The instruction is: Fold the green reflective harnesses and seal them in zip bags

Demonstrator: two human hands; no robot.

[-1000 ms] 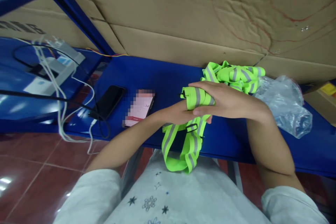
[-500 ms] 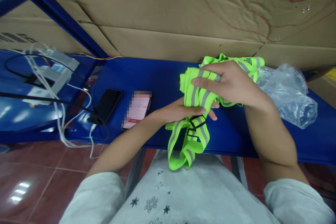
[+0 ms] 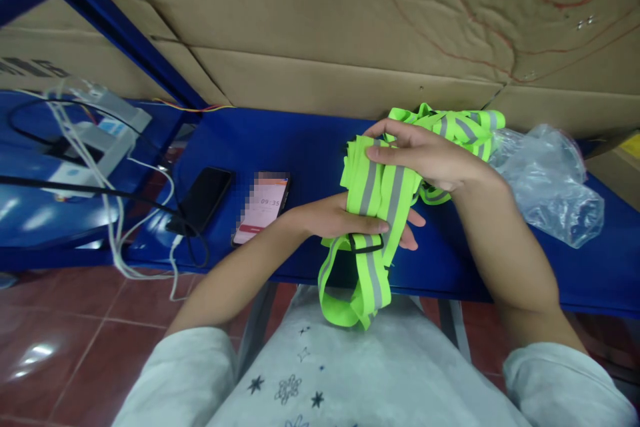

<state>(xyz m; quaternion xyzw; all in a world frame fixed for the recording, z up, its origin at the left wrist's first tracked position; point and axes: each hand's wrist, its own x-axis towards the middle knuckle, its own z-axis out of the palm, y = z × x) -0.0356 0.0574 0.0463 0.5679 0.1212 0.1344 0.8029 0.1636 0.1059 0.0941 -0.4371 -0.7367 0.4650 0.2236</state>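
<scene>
A neon-green reflective strap vest (image 3: 377, 193) with grey stripes and a black buckle lies folded across my left hand (image 3: 335, 217), which supports it from below, palm up with fingers out past the fabric. My right hand (image 3: 425, 157) grips the top of the folded bundle, fingers curled over it. Loose loops of the strap hang down over the edge of the blue table (image 3: 280, 140) toward my lap. More green reflective straps (image 3: 465, 127) are piled on the table behind my right hand.
A crumpled clear plastic bag (image 3: 547, 183) lies at the right. A phone with a lit screen (image 3: 261, 208) and a dark phone (image 3: 203, 199) sit left of my hands, with cables and a power strip (image 3: 100, 130) further left. Cardboard (image 3: 350, 27) backs the table.
My right hand lifted the folded straps off my left palm, then brought them back down, standing more upright. The hanging loops shifted slightly. The lit phone's display changed.
</scene>
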